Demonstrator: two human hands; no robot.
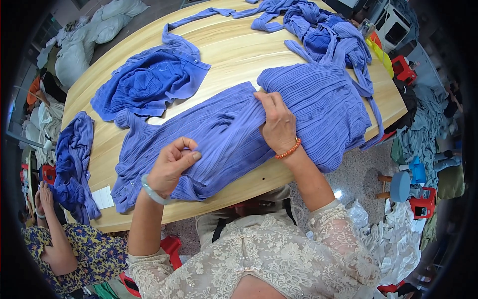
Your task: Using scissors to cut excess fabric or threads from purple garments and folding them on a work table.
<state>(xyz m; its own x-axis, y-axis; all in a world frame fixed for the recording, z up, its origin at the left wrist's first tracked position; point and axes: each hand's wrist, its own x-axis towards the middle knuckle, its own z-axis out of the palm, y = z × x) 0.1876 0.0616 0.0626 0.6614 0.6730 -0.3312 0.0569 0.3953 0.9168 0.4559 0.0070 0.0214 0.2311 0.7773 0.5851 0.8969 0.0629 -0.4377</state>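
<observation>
A periwinkle ribbed knit garment (164,144) lies stretched across the table in front of me, with small buttons or snaps near its left end. My right hand (279,117) pinches its upper edge at the right, fingers pressed together. Closer to the table's front, my left hand (172,167) is closed in a pinch on a fold of the same garment, thumb against the fingers. Between both hands the cloth is lifted slightly and pulled into creases. Beside my right hand rests a thick folded stack of the same ribbed knit (318,109), partly touching the garment.
A buttoned blue piece (154,82) lies at the far left of the wooden table (231,42). Tangled blue strips (323,35) heap at the back right. Another blue garment (74,164) hangs at the left edge, near a co-worker's hand (46,199). A blue stool (400,187) stands right.
</observation>
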